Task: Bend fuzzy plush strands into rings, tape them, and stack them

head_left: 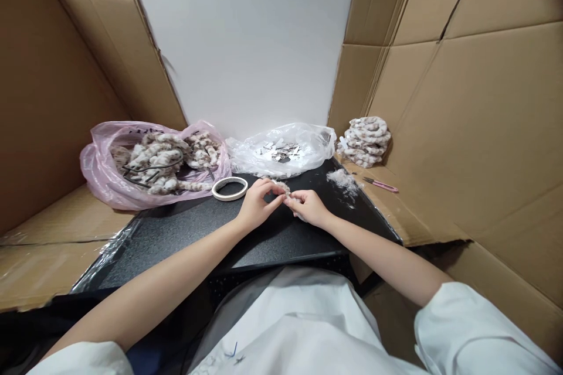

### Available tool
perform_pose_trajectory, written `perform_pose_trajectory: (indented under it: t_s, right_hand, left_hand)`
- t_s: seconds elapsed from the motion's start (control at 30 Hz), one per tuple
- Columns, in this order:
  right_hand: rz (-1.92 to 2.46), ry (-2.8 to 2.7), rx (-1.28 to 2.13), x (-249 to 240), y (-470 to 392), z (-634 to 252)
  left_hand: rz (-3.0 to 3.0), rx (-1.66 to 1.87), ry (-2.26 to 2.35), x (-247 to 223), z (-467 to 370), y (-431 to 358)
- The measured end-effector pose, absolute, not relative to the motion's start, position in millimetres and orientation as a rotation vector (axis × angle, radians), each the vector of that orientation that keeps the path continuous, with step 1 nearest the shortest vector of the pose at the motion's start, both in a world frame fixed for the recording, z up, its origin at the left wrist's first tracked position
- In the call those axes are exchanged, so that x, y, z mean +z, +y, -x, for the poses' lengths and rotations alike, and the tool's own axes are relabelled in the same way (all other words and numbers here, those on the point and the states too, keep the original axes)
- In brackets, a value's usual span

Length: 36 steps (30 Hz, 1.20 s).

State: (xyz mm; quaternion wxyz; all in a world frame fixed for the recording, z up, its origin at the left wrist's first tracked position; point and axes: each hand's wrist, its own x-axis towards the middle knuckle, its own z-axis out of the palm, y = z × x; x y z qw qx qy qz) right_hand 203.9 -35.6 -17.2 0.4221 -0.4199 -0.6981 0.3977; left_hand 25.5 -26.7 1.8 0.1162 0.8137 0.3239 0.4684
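Near the middle of the black table (189, 240), my left hand (259, 202) and my right hand (308, 206) meet at the fingertips. Both are closed on a small fluffy beige-white strip (282, 186), which shows between and just behind the fingers. Some of the strip's fluff also hangs below my right hand's fingers. A roll of white tape (229, 189) lies flat just left of my left hand. Loose white fluff (345, 183) is scattered to the right of my right hand.
At the left, a pink plastic bag (99, 176) holds fluffy cords and dark wires. A clear bag (246, 157) with small white pieces sits at the back. A coiled fluffy bundle (367, 140) and pink-handled snips (382, 185) lie right. Cardboard walls (484, 105) flank the table.
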Motion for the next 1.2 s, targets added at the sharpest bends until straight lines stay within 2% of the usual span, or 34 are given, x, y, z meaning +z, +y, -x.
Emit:
perform_pose_trajectory:
  t_s: [0.37,0.53,0.67,0.83,1.2]
  right_hand:
    - [1.13,-1.802,0.879,-21.2,-36.1,-204.3]
    - [1.123,-1.773,0.897,-19.3,-36.4,-203.1]
    - [1.061,-1.635,1.066,-16.0,-33.1,-202.2]
    - [0.905,-1.524,1.354,-12.3,-31.7,-200.9]
    - [0.875,-1.558,1.378,-11.5,-34.5,-200.6]
  left_hand:
    - [-2.425,1.165,0.987,4.4,-26.0,-26.7]
    - [-2.223,1.107,0.955,-0.9,-26.5,-22.1]
    - [-2.022,1.213,0.97,-3.5,-28.6,-21.3]
    - [-2.233,1.381,1.025,-1.1,-26.6,-27.0]
    - [-2.295,1.465,1.018,0.9,-26.6,-31.0]
